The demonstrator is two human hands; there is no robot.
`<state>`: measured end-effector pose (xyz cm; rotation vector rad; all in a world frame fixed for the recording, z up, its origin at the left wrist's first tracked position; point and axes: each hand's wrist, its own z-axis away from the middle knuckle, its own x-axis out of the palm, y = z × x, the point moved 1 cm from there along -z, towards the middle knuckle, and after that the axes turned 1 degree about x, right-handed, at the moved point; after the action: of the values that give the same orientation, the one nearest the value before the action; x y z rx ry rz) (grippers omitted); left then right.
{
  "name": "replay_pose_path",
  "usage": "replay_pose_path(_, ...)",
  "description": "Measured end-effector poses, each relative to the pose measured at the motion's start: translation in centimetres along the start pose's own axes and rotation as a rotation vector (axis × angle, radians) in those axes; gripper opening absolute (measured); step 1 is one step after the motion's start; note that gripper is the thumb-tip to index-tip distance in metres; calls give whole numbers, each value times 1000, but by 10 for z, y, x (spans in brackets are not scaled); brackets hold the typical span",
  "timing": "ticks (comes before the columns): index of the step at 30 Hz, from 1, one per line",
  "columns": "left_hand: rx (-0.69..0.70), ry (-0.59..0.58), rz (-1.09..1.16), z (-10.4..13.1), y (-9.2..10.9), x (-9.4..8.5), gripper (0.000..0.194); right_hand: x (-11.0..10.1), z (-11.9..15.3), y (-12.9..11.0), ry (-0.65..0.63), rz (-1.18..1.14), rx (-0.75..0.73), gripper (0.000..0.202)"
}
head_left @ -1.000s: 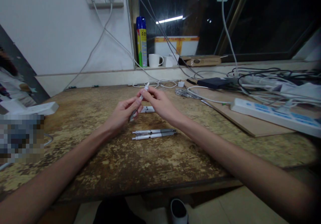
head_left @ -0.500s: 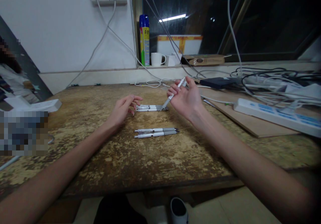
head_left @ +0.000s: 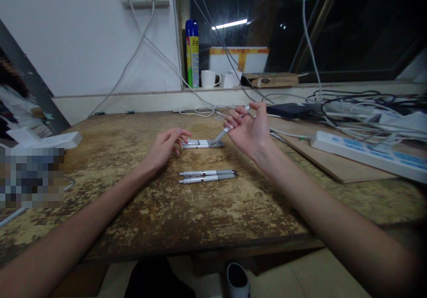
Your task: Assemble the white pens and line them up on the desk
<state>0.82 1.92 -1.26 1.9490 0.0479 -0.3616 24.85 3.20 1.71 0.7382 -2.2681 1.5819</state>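
My right hand [head_left: 247, 128] is closed around a white-and-grey pen [head_left: 220, 134], its palm turned toward me. The pen slants down to the left, its tip by the grey ends of a small far group of pens [head_left: 200, 146]. At the left ends of that group is my left hand [head_left: 167, 146], fingers loosely bent and apart; whether they touch the pens is unclear. Closer to me, a pair of similar pens [head_left: 207, 177] lies side by side on the worn wooden table [head_left: 187, 218], tips to the right.
On the right are a white power strip [head_left: 363, 153], a thin brown board [head_left: 336, 167], a dark flat box [head_left: 290, 110] and tangled cables. A spray can [head_left: 192, 55] and white mug [head_left: 208, 79] stand on the sill. White plugs [head_left: 66, 140] sit at left.
My right hand has tilted slightly, its fingers now covering more of the held pen's upper end. My left hand has shifted slightly right. The near pair of pens is unmoved.
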Motion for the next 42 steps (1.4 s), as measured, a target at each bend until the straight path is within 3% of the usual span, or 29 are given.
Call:
replay_pose_path(27,-3,-17,-17,1,-1,0,38,-2,-1,0,-5,67,-21,38)
replay_pose_path(42,-4,-20,-13,0,-2,0,35,1,2,-2,13,-83,-11,40)
